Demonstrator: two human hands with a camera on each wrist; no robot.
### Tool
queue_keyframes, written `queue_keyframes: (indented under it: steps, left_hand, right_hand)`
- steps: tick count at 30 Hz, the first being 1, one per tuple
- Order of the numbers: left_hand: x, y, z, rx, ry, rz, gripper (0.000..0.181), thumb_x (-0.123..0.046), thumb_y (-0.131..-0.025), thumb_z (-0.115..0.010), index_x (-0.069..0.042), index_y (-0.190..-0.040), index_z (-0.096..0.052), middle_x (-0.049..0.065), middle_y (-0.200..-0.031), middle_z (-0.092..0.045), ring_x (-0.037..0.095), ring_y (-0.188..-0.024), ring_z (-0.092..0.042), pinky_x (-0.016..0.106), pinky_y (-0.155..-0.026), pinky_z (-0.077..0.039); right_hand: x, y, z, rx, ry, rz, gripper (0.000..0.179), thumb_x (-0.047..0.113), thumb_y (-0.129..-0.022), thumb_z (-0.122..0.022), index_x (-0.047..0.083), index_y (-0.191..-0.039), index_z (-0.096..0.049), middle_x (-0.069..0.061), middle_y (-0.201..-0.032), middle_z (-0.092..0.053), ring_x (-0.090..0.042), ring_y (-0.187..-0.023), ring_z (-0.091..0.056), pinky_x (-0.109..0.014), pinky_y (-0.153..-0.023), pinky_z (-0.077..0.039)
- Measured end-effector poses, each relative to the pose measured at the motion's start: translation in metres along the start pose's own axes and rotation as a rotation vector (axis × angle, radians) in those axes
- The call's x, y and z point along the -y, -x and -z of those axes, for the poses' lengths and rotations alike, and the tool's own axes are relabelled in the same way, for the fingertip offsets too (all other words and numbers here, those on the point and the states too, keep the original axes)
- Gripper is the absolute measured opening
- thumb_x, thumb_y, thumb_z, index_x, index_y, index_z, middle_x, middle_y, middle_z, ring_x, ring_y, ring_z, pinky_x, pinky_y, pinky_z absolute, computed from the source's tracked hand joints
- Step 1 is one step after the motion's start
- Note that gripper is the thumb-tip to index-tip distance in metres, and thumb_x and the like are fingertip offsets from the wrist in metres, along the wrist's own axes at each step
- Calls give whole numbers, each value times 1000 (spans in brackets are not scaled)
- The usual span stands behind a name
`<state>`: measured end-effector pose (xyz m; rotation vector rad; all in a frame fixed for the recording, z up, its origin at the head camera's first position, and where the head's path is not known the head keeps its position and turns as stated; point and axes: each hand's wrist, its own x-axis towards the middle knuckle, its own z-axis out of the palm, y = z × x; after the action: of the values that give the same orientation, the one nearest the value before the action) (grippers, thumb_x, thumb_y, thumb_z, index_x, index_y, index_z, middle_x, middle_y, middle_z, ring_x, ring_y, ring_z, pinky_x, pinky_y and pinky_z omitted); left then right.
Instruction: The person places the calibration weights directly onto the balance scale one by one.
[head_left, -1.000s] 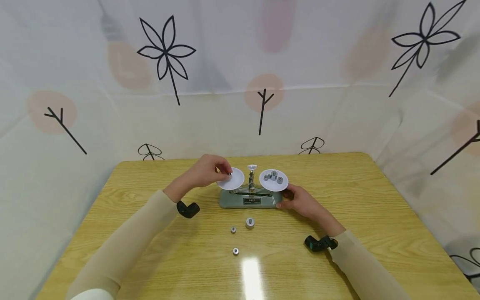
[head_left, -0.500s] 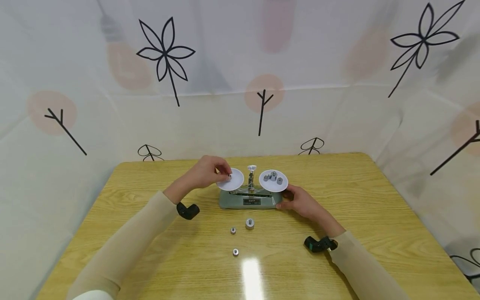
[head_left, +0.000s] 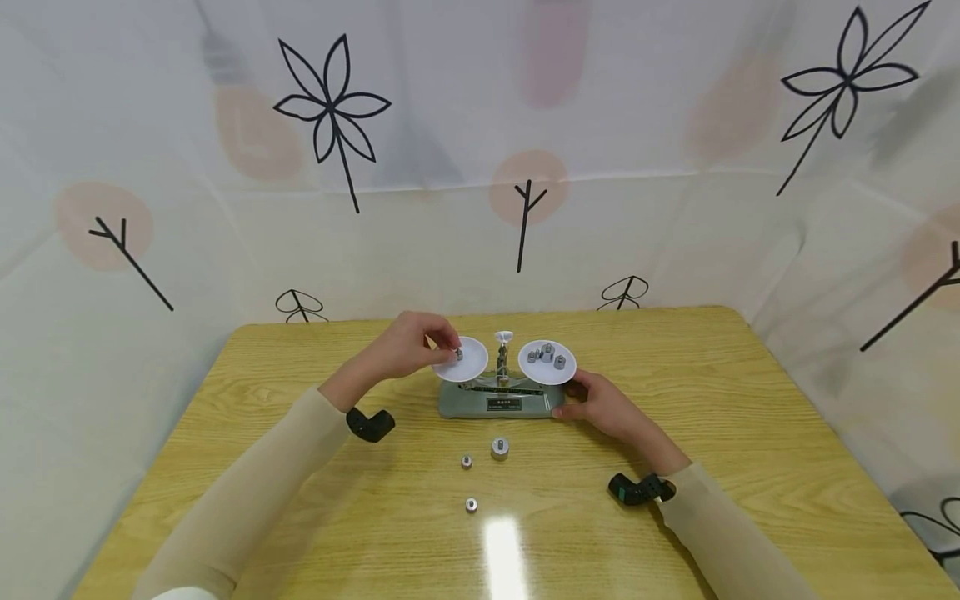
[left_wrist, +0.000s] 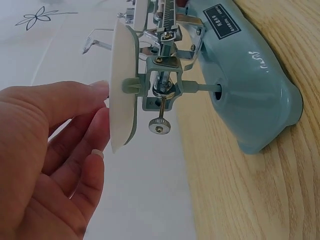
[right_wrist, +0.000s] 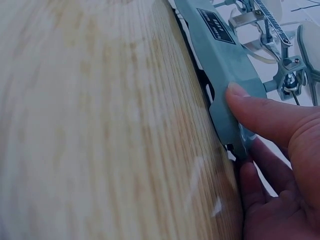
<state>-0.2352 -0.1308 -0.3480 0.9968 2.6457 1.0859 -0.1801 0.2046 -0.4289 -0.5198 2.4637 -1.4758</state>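
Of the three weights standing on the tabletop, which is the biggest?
The rightmost weight, closest to the balance base: it looks clearly wider than the two smaller weights to its left.

Stretches wide as a wood-grain table [head_left: 570, 517], bearing a grey-green balance scale [head_left: 504, 400] and, in front, three metal weights [head_left: 500, 450] standing apart.

We find the right hand [right_wrist: 302, 150] between three and four o'clock, gripping the blue-green balance base [right_wrist: 225, 62] at its near end: thumb tip on the face, other fingers partly hidden behind. We record the base running from twelve o'clock towards four, a dark label [right_wrist: 216, 25] at one, a cut-off pale pan [right_wrist: 312, 40] at two, wooden tabletop [right_wrist: 100, 125] at nine.
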Motion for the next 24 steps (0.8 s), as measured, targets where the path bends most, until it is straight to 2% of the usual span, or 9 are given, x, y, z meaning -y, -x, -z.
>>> queue_keyframes:
  steps: [9, 16, 24]
  left_hand:
    - [5, 14, 0, -67, 21, 12, 9, -12, -88, -77, -12, -96, -73, -4, -93, -69, 13, -85, -63, 34, -68, -50]
    - [5, 30, 3, -128, 60, 0, 10, -13, -88, -78, -12, -97, -74, -4, -93, -69, 14, -85, -62, 35, -70, -48]
    - [3, 49, 4, -132, 98, 22, 10, -13, -89, -76, -13, -99, -73, -5, -94, -69, 14, -87, -63, 35, -71, -47]
  right_hand:
    - [-35, -10, -2, -18, -12, 9, 66, 4, -85, -79, -9, -141, -46, -26, -138, -52, -40, -126, -51, -53, -105, -40]
    - [-37, -11, -1, -16, -32, 18, 68, 8, -83, -81, -7, -141, -47, -24, -137, -53, -39, -126, -51, -53, -105, -40]
    - [-36, -10, -1, -19, -24, 7, 68, 8, -83, -81, -6, -141, -48, -24, -138, -53, -39, -127, -50, -52, -105, -40]
